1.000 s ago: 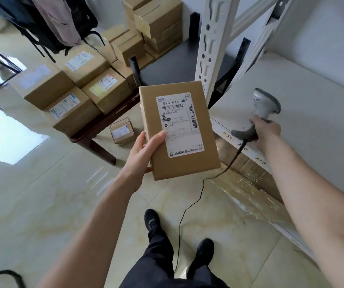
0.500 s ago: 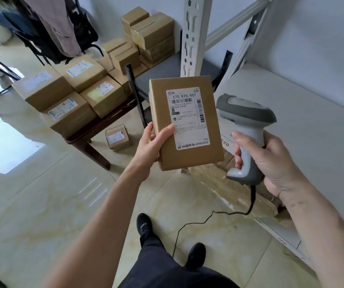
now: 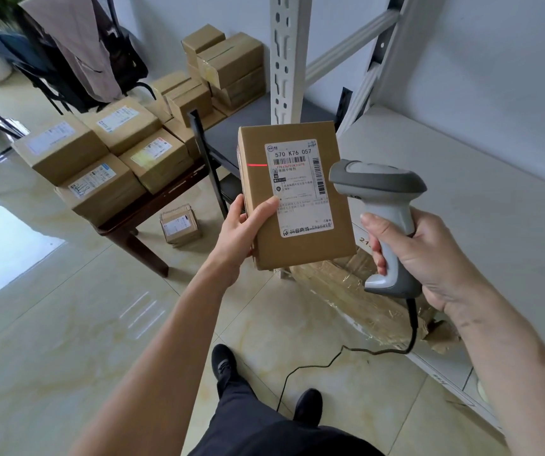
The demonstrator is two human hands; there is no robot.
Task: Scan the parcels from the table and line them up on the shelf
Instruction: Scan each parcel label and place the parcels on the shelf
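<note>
i see the left hand (image 3: pixel 243 230) hold a brown parcel (image 3: pixel 294 195) upright in front of the white shelf (image 3: pixel 462 192), its grip closed on the lower left edge with the thumb across the white label (image 3: pixel 299 187), which reads 570 k76 057. the right hand (image 3: pixel 425 255) keeps a firm grip round the handle of a grey corded scanner (image 3: pixel 383 209), head turned toward the parcel, and a red line of light (image 3: pixel 257 165) falls across the box at the barcode. behind, more sealed, labelled parcels (image 3: pixel 106 156) crowd a dark desk (image 3: pixel 152 209), some stacked; i cannot tell what any box contains. one small parcel (image 3: pixel 179 224) sits on the tiled floor (image 3: pixel 67 324) beside the desk leg. a film-wrapped carton (image 3: pixel 356 291) lies under the shelf.
</note>
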